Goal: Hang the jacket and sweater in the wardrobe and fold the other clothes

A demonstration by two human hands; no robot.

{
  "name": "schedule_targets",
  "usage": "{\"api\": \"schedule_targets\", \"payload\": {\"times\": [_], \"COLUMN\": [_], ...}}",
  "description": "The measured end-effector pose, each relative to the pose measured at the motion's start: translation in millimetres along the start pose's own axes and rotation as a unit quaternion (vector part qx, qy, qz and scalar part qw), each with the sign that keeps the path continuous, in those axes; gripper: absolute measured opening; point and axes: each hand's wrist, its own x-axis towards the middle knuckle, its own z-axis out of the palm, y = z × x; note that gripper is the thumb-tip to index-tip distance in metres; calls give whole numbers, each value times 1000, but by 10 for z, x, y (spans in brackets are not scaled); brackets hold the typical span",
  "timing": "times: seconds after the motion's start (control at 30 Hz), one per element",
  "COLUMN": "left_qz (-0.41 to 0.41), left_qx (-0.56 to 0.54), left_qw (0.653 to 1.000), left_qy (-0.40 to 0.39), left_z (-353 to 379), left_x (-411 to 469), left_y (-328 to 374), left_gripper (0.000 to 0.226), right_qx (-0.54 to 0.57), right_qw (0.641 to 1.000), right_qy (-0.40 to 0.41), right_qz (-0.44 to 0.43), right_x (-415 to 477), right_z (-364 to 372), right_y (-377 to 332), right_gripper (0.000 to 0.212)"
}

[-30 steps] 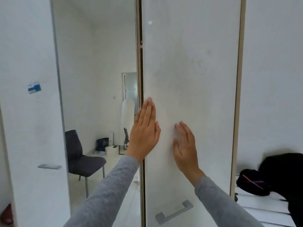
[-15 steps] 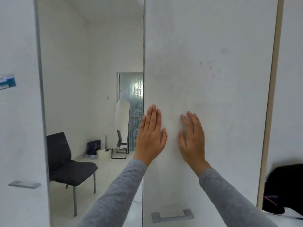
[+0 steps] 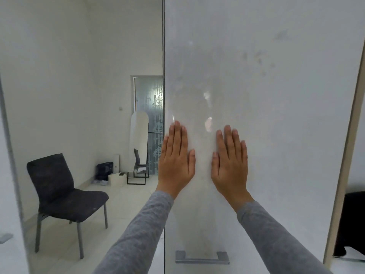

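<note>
Two hands lie flat on the big white wardrobe door (image 3: 276, 95), side by side but not touching each other. The left hand (image 3: 175, 161) sits right at the door's left edge. Its fingers (image 3: 178, 135) are straight, close together and point up to 12 o'clock. The right hand (image 3: 230, 165) is just beside it at 3 o'clock, flat too, with straight fingers held together. Neither hand holds anything. Both arms wear soft grey sleeves (image 3: 138, 234).

At 6 o'clock from the hands, low on the door, is a flat grey metal handle (image 3: 202, 258). A pale wood strip (image 3: 347, 135) runs down the door's right side.

At 3 o'clock, past that strip, a black heap of cloth (image 3: 353, 224) peeks in at the edge. I cannot tell which piece of clothing it is.

At 9 o'clock from the hands a white room shows. In it a black padded chair with grey metal legs (image 3: 59, 190) stands on the pale floor (image 3: 128, 204). Farther back, a tall thin standing mirror (image 3: 139, 139) is by a frosted glass door with leaf shapes (image 3: 152, 99). A small black bag (image 3: 104, 171) sits next to a low white box (image 3: 117, 177).
</note>
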Motion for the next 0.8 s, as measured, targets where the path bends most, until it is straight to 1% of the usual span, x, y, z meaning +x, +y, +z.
{"api": "schedule_targets", "payload": {"times": [0.17,0.4,0.5,0.6,0.67,0.73,0.77,0.8], "left_qz": [10,10,0,-17,-25,-31,-40,-36], "left_qx": [-2,8,18,25,28,16,3,-17], "left_qw": [1000,1000,1000,998,997,996,994,994], "left_qy": [19,9,-19,-58,-69,-78,-98,-105], "left_z": [158,228,164,57,-2,-99,-149,-163], "left_x": [11,37,20,7,-21,12,-28,-216], "left_y": [-69,-96,-60,-32,15,48,59,64], "left_gripper": [62,63,63,62,62,63,64,64], "right_qx": [-45,-59,-57,-41,-36,-24,-20,-16], "right_qw": [998,998,998,999,999,999,998,997], "right_qy": [30,31,16,-20,-36,-46,-62,-72], "right_qz": [-10,-11,1,8,10,10,16,11], "right_x": [0,35,15,26,-15,12,-10,-134], "right_z": [164,244,180,44,-25,-124,-173,-197], "right_y": [26,52,11,-17,-57,-85,-88,-70], "right_gripper": [56,56,57,57,57,57,58,60]}}
